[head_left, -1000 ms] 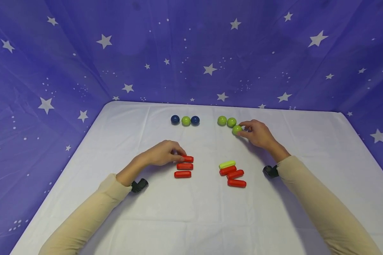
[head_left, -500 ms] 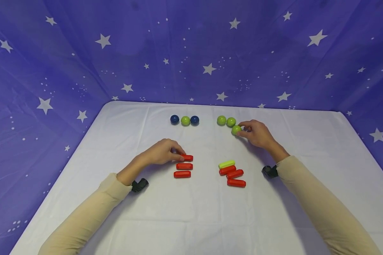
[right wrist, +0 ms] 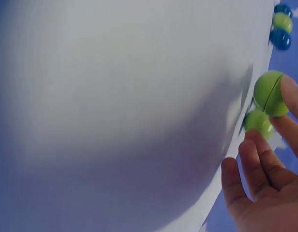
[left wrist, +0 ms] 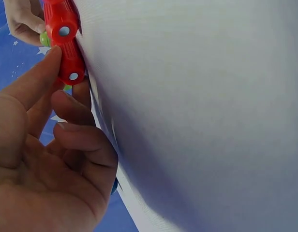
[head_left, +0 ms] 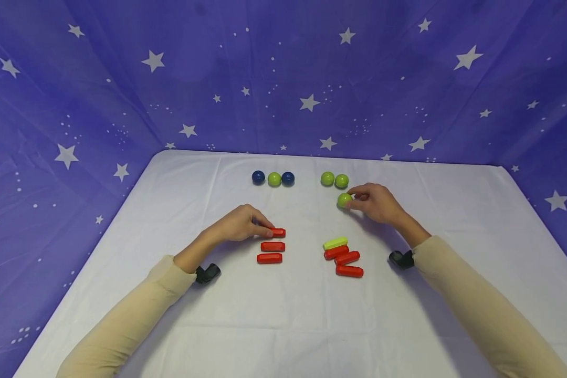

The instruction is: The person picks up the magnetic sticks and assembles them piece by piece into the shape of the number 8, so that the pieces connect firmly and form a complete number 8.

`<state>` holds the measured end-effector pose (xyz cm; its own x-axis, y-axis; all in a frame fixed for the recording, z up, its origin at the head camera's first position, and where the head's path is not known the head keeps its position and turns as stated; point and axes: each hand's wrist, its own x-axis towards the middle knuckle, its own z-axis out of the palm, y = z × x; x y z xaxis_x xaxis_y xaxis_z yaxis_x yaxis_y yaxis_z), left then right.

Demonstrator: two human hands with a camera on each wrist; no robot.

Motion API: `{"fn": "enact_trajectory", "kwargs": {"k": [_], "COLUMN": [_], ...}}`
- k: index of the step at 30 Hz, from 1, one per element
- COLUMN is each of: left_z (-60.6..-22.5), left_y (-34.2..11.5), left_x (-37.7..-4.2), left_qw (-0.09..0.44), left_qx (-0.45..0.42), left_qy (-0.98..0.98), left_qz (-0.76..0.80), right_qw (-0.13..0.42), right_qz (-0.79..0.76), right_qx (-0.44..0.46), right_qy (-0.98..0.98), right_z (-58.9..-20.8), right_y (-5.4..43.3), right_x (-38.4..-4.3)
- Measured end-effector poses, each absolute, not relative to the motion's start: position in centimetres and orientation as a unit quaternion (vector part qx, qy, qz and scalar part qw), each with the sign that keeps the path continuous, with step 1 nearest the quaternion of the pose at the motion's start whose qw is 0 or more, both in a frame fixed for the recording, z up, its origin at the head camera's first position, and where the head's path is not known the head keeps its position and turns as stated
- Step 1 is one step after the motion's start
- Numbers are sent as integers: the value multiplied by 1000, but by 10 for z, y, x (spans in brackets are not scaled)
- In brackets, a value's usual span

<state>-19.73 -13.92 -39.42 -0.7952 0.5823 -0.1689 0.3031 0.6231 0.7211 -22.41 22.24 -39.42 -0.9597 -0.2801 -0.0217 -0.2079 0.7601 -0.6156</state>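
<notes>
My left hand [head_left: 241,223] pinches the end of a red rod [head_left: 279,232] between thumb and fingers. Two more red rods [head_left: 272,247] lie in a column on its near side. In the left wrist view a round metal disc shows on the end of the held red rod [left wrist: 73,65]. Thumb and index finger of my right hand [head_left: 378,203] hold a green ball [head_left: 344,200], with a seam across it in the right wrist view. Two other green balls [head_left: 334,179] sit side by side just beyond it.
At the back left, a green ball [head_left: 274,179] stands between two dark blue balls [head_left: 258,177]. A yellow-green rod [head_left: 335,243] and several red rods [head_left: 349,271] lie clustered at centre right. White cloth [head_left: 293,325] covers the table; a starry blue curtain [head_left: 283,68] hangs behind.
My right hand has drawn its green ball nearer and slightly left, apart from the other two. My left hand has slid its red rod slightly away from me, widening the gap to the second rod.
</notes>
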Motion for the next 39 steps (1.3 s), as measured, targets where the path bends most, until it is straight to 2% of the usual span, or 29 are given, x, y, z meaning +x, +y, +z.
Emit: {"fn": "enact_trajectory", "kwargs": {"k": [13,26,39], "left_z": [-396,-393,-396], "left_y": [-140,-140,-142], "left_x": [-197,-195,-199], "left_qw": [195,203,194], "left_qx": [258,257,278], "left_qy": [876,873,866], "left_qz": [358,361,367], "right_qw": [63,88,86], "right_qz": [-341,-327,-327], "right_qx": [-248,-243,-242], "right_qy": [905,909,909], "right_z": [-392,-392,-394], "right_y": [183,175,175], "right_x": [-191,-187,-188]}}
